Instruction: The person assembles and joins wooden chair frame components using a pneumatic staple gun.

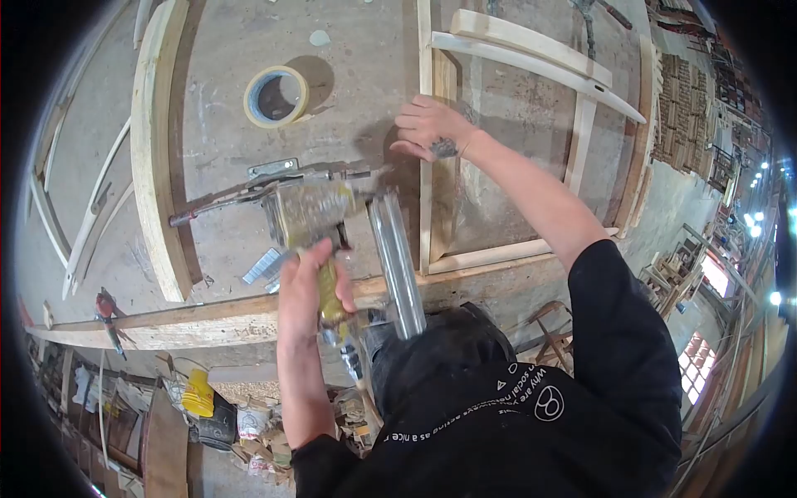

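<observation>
My left hand (304, 286) is wrapped round the handle of a pneumatic staple gun (311, 212), held over the workbench near its front edge. The gun's long silver magazine (397, 261) points back toward my body, and an air hose fitting (350, 361) hangs under the handle. My right hand (427, 126) lies over the near-left strip of a wooden frame (426, 207), fingers curled across it and thumb apart; its fingertips are partly hidden. To the left of the gun, staple strips (262, 266) lie on the bench.
On the bench are a tape roll (250, 101), a thick wooden beam (154, 149), a long red-ended tool (187, 217) behind the gun, and red-handled pliers (106, 307). Curved pieces (540, 50) lie across the frame. Below the bench edge stands a yellow container (198, 394).
</observation>
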{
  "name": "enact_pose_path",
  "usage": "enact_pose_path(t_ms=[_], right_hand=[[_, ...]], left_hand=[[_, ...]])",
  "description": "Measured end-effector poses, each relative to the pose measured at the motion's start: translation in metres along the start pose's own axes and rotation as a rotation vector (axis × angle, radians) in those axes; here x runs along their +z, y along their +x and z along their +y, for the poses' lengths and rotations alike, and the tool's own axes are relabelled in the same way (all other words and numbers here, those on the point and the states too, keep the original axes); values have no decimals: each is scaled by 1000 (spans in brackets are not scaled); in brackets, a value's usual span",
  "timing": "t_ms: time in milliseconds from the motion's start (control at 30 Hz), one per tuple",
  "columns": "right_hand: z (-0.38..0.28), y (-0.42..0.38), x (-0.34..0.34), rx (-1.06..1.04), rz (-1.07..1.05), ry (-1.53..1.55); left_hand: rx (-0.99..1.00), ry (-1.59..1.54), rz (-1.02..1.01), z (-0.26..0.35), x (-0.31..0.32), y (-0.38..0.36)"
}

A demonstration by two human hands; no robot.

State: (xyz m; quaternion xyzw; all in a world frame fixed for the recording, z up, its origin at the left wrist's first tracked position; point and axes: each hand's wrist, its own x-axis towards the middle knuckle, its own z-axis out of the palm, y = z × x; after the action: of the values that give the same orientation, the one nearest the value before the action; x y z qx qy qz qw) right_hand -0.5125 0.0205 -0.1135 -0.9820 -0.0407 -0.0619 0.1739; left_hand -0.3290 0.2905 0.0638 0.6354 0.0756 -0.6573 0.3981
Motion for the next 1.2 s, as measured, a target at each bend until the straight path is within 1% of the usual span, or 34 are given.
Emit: enact_pose_path(t_ms=[67,167,200,233,300,367,500,567,633,700,800,933,1000,1033,1100,1133,1167,1200], right_hand=[[-1,2,-3,30,-51,-22],[14,-8,16,-68,106,-68],[6,-7,1,23,-38,23],[10,-10,8,20,-16,39],[17,-22,30,12,23,72],[5,-22,26,205,95,229],[-12,0,-20,426,-125,318],[-12,5,-24,497,-208,393],[-7,4,-19,533,-264,495],[-6,-4,-7,453,-121,498],[-6,-10,5,410,-1,473],[-5,-7,1,298,1,261],[-2,-7,-5,227,-11,213],[0,-10,-8,192,-16,189],[2,-12,-10,118,-16,155],[4,-8,-7,71,-8,142],[4,-3,-2,21,6,133],[6,-2,7,-34,144,87]], left_hand=[[14,-44,-33,24,10,29],[45,-52,-111,58,25,80],[69,-89,-134,68,32,97],[94,-128,-156,78,39,113],[82,-189,-176,96,52,142],[83,-239,-205,107,62,165],[93,-281,-300,116,65,195],[69,-297,-378,119,64,206],[63,-295,-366,118,67,207],[71,-273,-329,120,73,200],[42,-286,-319,118,73,202],[48,-273,-313,115,67,204],[36,-274,-332,116,58,203],[62,-279,-320,117,58,194],[112,-282,-279,118,50,151],[217,-223,-226,114,42,128],[289,-297,-271,107,29,105],[363,-368,-314,97,14,83]])
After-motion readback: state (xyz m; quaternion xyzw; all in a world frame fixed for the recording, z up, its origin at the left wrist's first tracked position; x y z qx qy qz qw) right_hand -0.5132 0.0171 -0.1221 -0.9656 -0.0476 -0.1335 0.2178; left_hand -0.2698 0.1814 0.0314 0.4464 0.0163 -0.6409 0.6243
